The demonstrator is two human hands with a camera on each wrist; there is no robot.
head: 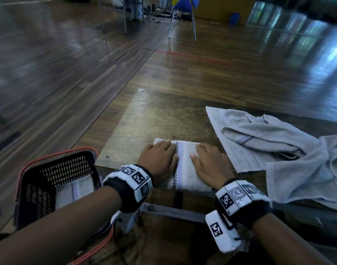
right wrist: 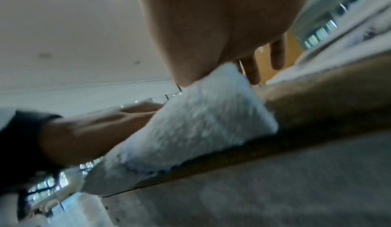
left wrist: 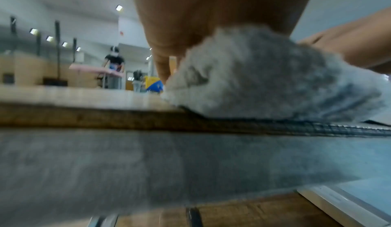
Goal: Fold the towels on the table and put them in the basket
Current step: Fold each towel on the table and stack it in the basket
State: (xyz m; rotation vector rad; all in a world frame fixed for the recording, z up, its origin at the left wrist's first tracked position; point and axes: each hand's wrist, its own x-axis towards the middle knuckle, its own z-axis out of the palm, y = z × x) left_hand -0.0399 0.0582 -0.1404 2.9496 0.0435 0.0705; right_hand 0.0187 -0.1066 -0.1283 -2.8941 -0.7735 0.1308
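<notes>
Pressing folded towel (head: 184,165), both hands flat

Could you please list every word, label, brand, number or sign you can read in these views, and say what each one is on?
No readable text in any view.
Wrist bands: black-and-white square marker patterns only, no letters or numbers.
White towel under the hands: a woven checkered stripe, no wording.
Grey towel: the same kind of stripe, no label visible.
Yellow sign in the far background: too small and blurred to read.
</notes>
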